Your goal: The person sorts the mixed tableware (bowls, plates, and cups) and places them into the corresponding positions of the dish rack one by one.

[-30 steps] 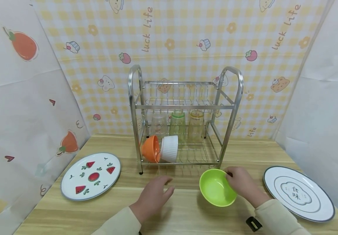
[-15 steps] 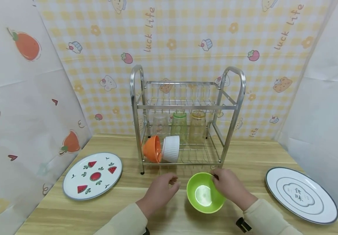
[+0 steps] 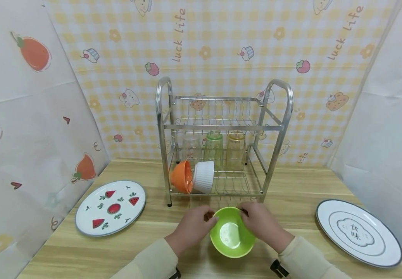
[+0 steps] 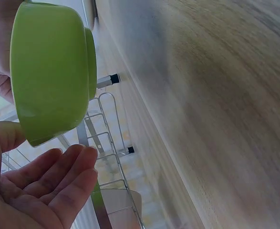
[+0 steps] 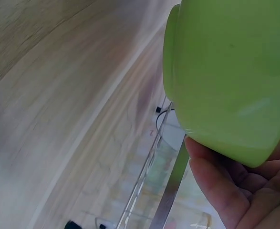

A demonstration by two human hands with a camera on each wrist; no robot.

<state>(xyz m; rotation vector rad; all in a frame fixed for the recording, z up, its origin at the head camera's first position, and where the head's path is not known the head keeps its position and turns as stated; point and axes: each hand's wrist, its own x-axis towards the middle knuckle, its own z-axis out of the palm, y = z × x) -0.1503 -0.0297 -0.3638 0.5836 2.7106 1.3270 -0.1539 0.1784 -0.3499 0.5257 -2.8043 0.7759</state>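
Observation:
A lime green bowl (image 3: 230, 246) is held above the wooden table in front of the dish rack, its inside facing up toward the head camera. My right hand (image 3: 264, 224) grips its right rim; the right wrist view shows fingertips (image 5: 204, 174) curled against the bowl's outer wall (image 5: 230, 81). At the opposite rim is my left hand (image 3: 194, 228). In the left wrist view its thumb lies right at the rim, while the fingers (image 4: 66, 183) are spread loosely below the bowl (image 4: 51, 71) with a gap between.
The two-tier metal rack (image 3: 221, 127) carries an orange bowl (image 3: 179, 177) and a white ribbed bowl (image 3: 204, 177) below, with clear, green (image 3: 214, 149) and yellow glasses behind. A watermelon plate (image 3: 89, 209) lies left, a blue-rimmed white plate (image 3: 333, 209) right.
My right hand has carried the green bowl leftward and slightly closer to me. My left hand has shifted a little right, so the bowl is now between both hands.

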